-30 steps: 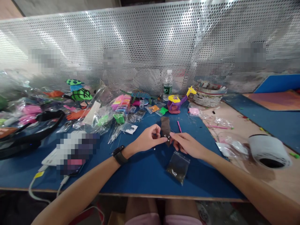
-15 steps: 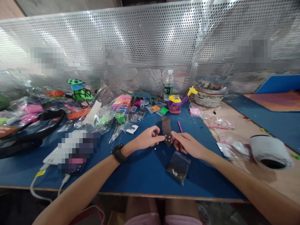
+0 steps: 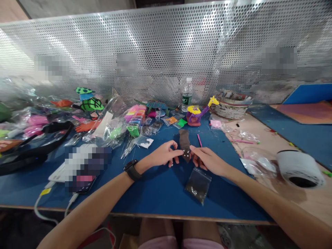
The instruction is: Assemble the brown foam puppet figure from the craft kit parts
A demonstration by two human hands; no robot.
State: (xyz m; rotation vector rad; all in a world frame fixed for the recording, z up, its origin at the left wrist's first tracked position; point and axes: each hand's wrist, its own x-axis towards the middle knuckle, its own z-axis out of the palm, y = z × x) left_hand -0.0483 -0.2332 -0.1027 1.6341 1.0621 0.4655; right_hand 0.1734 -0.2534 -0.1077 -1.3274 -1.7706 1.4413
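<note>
A flat, long dark-brown clay figure lies on the blue table, with small white dots on its near, pointed end. My left hand is at its left side; the thumb tip touches the dotted end while the other fingers are loosely bent and apart. On the opposite side, my right hand pinches the figure's right edge near the dots, its lower fingers curled on the table. A zip bag of dark clay lies just nearer than my right hand. Beyond that hand is a thin pink stick.
A clay giraffe, a water bottle and a newspaper-wrapped bowl stand at the back. Bagged clay and wires crowd the left. A power bank with cables lies front left; a white roll sits right.
My left hand's lower fingers have opened downward toward the table, over the spot where a small white bit lay. The thumb stays at the figure; my right hand is nearly still.
</note>
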